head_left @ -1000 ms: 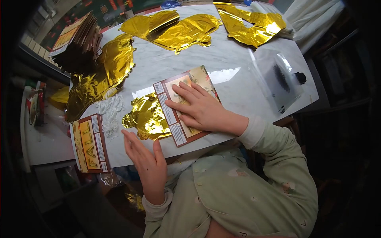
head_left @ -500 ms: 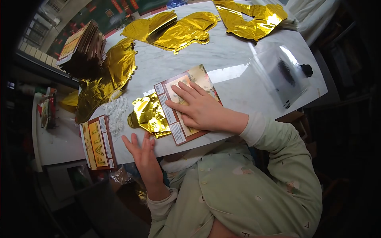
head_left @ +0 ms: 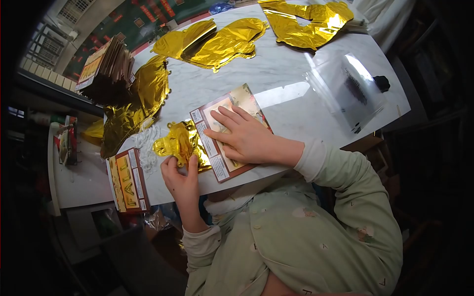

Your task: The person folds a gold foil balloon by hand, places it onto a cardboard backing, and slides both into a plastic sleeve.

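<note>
My right hand [head_left: 244, 137] lies flat with spread fingers on a printed cardboard card [head_left: 229, 171], pressing it to the tabletop. From under the card's left edge sticks out a folded gold foil balloon [head_left: 177, 140], crinkled and shiny. My left hand [head_left: 181, 180] is at the near side of that foil, thumb and curled fingers closed on its lower edge. How much of the balloon lies beneath the card is hidden.
Left, a card marked FALL [head_left: 129, 180] lies by white ribbon strands [head_left: 146, 148]. Flat gold foil balloons [head_left: 224, 44] are spread along the far side. A card stack [head_left: 106, 69] stands back left; clear plastic bags [head_left: 345, 93] lie right on the marble table [head_left: 291, 123].
My left hand has moved up onto the foil, its fingers going from spread to curled on the edge. The foil's outer end has folded upward. My right hand stays on the card.
</note>
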`<state>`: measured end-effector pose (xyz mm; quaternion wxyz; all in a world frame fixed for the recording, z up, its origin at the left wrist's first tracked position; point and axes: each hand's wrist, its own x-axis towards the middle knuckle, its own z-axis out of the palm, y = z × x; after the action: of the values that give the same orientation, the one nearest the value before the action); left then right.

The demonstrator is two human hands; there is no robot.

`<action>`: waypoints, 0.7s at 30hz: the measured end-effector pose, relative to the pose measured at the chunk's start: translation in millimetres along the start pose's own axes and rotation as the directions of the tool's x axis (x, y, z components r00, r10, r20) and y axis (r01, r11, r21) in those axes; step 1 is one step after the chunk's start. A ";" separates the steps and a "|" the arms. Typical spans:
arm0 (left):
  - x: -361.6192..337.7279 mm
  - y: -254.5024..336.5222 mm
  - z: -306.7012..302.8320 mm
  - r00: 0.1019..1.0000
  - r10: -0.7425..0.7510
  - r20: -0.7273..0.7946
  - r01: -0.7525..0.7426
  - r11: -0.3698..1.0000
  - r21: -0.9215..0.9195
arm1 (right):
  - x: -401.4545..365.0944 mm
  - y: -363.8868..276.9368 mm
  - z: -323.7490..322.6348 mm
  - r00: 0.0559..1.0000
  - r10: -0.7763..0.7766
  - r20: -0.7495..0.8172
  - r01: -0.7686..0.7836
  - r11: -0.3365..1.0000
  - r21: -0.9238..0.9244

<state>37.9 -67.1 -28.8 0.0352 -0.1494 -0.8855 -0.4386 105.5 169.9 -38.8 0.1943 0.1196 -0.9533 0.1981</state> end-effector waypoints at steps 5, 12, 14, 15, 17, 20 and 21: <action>2.0 20.4 9.0 0.996 -0.026 0.087 0.059 0.917 -0.394 | 0.1 0.2 2.1 1.000 0.011 0.003 -0.011 1.000 -0.002; 9.8 54.9 15.4 0.997 -0.033 0.071 0.049 0.972 -0.230 | -1.5 0.7 1.5 1.000 0.003 0.011 -0.003 1.000 -0.016; 12.8 56.7 21.2 0.963 0.066 0.261 0.061 0.890 -0.452 | -2.0 1.2 2.7 1.000 -0.010 -0.025 0.009 0.998 -0.055; 12.2 59.1 23.2 0.941 0.084 0.329 0.082 0.883 -0.463 | -0.1 0.0 -3.6 1.000 -0.009 -0.025 0.007 0.998 -0.056; 21.4 43.9 21.7 0.928 0.102 0.358 0.110 0.844 -0.526 | 4.0 -2.9 -19.2 0.959 0.071 0.274 -0.083 0.996 0.033; 32.9 34.2 15.3 0.930 0.020 0.368 0.138 0.908 -0.395 | 4.4 -1.0 -11.7 0.981 0.036 0.188 -0.027 0.998 -0.050; 35.3 29.7 13.8 0.930 0.019 0.367 0.138 0.908 -0.396 | 6.3 -1.4 -12.7 0.968 0.059 0.244 -0.041 0.996 -0.079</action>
<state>14.0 -31.0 -7.6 -0.1750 -0.2042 -0.7672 -0.5823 104.4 173.1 -25.0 0.0736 0.1120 -0.9794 0.1512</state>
